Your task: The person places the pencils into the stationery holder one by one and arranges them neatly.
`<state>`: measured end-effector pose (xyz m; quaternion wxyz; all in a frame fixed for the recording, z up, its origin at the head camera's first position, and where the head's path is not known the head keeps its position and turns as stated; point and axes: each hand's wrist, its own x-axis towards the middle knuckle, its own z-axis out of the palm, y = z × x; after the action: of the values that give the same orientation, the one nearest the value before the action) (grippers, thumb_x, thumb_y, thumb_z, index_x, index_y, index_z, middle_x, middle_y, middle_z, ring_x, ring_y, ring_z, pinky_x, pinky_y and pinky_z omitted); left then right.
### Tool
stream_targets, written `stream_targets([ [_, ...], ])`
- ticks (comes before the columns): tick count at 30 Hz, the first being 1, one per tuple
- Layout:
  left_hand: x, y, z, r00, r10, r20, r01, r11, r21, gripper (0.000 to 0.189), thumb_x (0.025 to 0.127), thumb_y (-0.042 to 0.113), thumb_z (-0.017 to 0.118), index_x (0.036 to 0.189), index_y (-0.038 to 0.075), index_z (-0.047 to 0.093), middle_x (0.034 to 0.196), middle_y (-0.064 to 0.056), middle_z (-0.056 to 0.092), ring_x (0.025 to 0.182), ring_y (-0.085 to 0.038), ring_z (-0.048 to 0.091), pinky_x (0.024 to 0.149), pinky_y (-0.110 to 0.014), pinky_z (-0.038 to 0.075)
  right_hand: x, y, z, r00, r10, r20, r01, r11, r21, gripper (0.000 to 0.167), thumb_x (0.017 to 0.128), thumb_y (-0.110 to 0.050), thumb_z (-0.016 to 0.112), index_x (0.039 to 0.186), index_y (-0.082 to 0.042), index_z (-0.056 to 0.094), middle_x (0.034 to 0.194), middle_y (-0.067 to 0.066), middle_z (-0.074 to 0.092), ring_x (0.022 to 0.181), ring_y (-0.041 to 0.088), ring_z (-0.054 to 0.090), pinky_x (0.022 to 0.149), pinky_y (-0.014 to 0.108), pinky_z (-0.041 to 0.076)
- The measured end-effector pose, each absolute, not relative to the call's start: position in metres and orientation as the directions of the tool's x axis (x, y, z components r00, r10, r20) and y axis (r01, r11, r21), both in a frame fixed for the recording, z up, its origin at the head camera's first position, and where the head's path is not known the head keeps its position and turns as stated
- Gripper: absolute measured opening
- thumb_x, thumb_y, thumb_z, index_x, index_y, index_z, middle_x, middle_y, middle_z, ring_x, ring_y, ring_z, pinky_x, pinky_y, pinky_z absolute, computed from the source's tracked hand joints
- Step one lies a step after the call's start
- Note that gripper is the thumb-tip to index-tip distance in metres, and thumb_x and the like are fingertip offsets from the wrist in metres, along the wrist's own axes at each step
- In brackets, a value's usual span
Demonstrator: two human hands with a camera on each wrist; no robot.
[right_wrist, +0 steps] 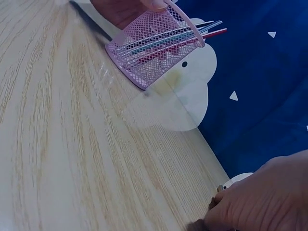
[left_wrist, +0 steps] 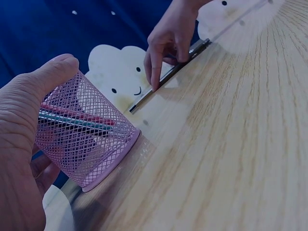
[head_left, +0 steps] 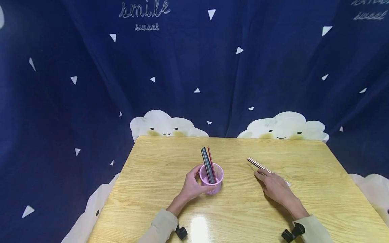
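Tabletop (head_left: pixel 152 165): pink mesh cup (left_wrist: pixel 91 149) in clasp of left hand (head_left: pixel 192 186), right hand (head_left: pixel 277 189) grasp unclear

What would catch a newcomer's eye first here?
Probably the pink mesh cup, gripped by the left hand, with coloured sticks poking out. To its right, the right hand is down at loose sticks. Behind, smiling white clouds stand out on a dark-blue backdrop.

Pink mesh cup (right_wrist: pixel 154 68) is standing upright, holding coloured sticks (head_left: pixel 208 165); rightward, silvery sticks (head_left: pixel 257 164) are lying beside a golden stick (head_left: pixel 252 167).
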<state>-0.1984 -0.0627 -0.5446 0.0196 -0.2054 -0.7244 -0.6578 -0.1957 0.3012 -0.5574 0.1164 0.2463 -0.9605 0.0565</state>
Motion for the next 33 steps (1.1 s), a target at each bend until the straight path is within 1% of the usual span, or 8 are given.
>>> stream_targets([
  [4,-0.196,-0.063,-0.541,-0.91,0.26,0.323,0.347,0.054,0.936,0.085,0.064,-0.001,0.094,0.14,-0.005,0.057,0.128,-0.022,0.068,0.114,-0.044,0.066,0.103,-0.057,0.054,-0.197,0.301,-0.557,-0.844,-0.462,0.272,-0.498,0.864,-0.077,0.055,0.072,0.008,0.074,0.126,0.0,0.072,0.126,0.019,0.068,0.089,0.04,0.071,0.064,0.05,0.057],
  [8,-0.198,-0.063,-0.542,-0.911,0.264,0.317,0.34,0.044,0.939,0.084,0.065,-0.001,0.094,0.141,-0.005,0.057,0.129,-0.021,0.069,0.115,-0.044,0.066,0.103,-0.058,0.054,-0.197,0.301,-0.555,-0.85,-0.454,0.268,-0.496,0.861,-0.115,0.06,0.066,0.009,0.074,0.126,0.002,0.072,0.125,0.02,0.067,0.092,0.04,0.071,0.065,0.05,0.057],
  [14,-0.198,-0.064,-0.542,-0.918,0.273,0.288,0.309,0.036,0.95,0.085,0.066,-0.002,0.094,0.142,-0.004,0.057,0.132,-0.022,0.067,0.119,-0.043,0.064,0.107,-0.062,0.049,-0.195,0.299,-0.551,-0.866,-0.452,0.214,-0.484,0.866,-0.126,0.06,0.067,0.01,0.073,0.126,0.002,0.071,0.125,0.021,0.067,0.1,0.041,0.07,0.073,0.055,0.058],
  [21,-0.203,-0.063,-0.555,-0.92,0.275,0.28,0.311,0.074,0.948,0.084,0.067,0.0,0.095,0.142,-0.005,0.057,0.132,-0.022,0.066,0.12,-0.042,0.064,0.107,-0.06,0.051,-0.194,0.298,-0.546,-0.868,-0.453,0.205,-0.48,0.871,-0.107,0.061,0.068,0.008,0.073,0.128,0.001,0.072,0.126,0.019,0.067,0.087,0.037,0.07,0.06,0.042,0.053],
  [25,-0.212,-0.062,-0.573,-0.919,0.277,0.282,0.313,0.074,0.947,0.088,0.066,0.001,0.096,0.144,-0.001,0.056,0.135,-0.02,0.066,0.121,-0.041,0.063,0.107,-0.061,0.05,-0.196,0.298,-0.546,-0.883,-0.422,0.208,-0.461,0.864,-0.204,0.066,0.07,0.009,0.07,0.135,0.0,0.068,0.134,0.019,0.063,0.071,0.024,0.061,0.049,0.028,0.037],
  [27,-0.212,-0.063,-0.574,-0.916,0.275,0.293,0.32,0.06,0.946,0.088,0.065,0.002,0.096,0.144,0.001,0.057,0.135,-0.018,0.066,0.122,-0.04,0.063,0.108,-0.061,0.049,-0.198,0.296,-0.545,-0.887,-0.398,0.235,-0.454,0.846,-0.28,0.069,0.071,0.01,0.069,0.139,-0.001,0.065,0.139,0.019,0.061,0.071,0.017,0.055,0.05,0.023,0.032],
  [30,-0.213,-0.064,-0.575,-0.915,0.272,0.297,0.324,0.058,0.944,0.086,0.065,0.004,0.097,0.142,0.004,0.059,0.134,-0.013,0.067,0.121,-0.037,0.064,0.107,-0.059,0.05,-0.2,0.291,-0.544,-0.884,-0.36,0.297,-0.459,0.786,-0.413,0.074,0.072,0.013,0.066,0.144,-0.004,0.061,0.144,0.015,0.057,0.063,0.009,0.051,0.048,0.021,0.035],
  [33,-0.212,-0.064,-0.574,-0.913,0.271,0.304,0.334,0.07,0.94,0.084,0.065,0.009,0.098,0.141,0.008,0.061,0.132,-0.009,0.069,0.12,-0.032,0.065,0.106,-0.055,0.052,-0.201,0.285,-0.541,-0.871,-0.332,0.363,-0.483,0.714,-0.507,0.078,0.072,0.016,0.064,0.147,-0.006,0.059,0.147,0.011,0.054,0.063,0.003,0.05,0.046,0.019,0.04],
])
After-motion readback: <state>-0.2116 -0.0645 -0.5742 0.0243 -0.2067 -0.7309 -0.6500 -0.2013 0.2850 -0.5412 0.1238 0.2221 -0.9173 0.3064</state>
